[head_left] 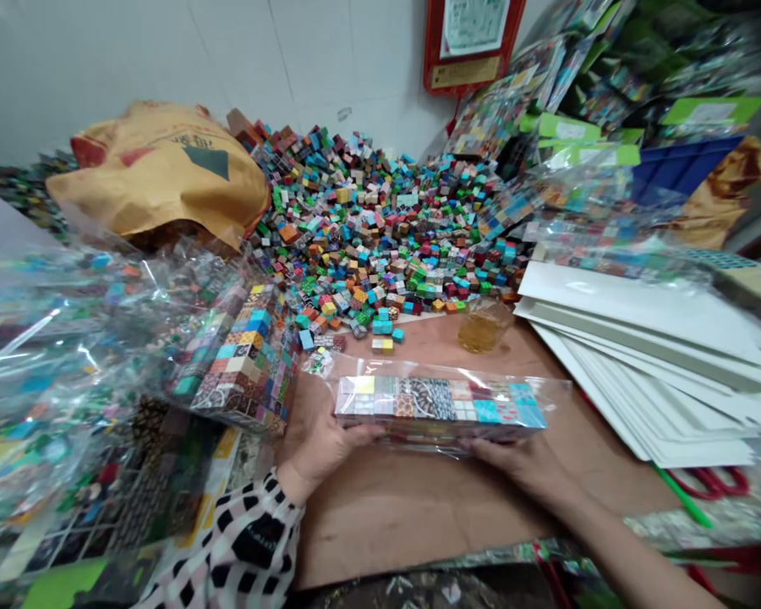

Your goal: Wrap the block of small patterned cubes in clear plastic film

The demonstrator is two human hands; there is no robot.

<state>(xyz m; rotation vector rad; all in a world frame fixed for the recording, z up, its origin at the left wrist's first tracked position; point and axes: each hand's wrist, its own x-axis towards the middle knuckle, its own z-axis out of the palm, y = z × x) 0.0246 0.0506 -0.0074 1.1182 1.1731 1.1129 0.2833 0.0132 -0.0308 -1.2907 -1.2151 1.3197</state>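
A long block of small patterned cubes in a clear plastic bag [440, 399] is held level above the brown board. My left hand [330, 440] grips its left end, with the thumb along the near side. Near the right end, my right hand [507, 457] closes on the lower edge, thumb in front. The fingers of both hands are partly hidden behind and under the pack. Loose clear film sticks out past both ends of the block.
Loose coloured cubes [380, 228] are heaped against the wall, beside a yellow sack [165, 178]. Bagged cube blocks [247, 364] lie at left. White cards [634, 364], red-handled scissors [714, 482] and a green pen [681, 497] are at right. A rounded clear amber item [480, 331] sits behind the pack.
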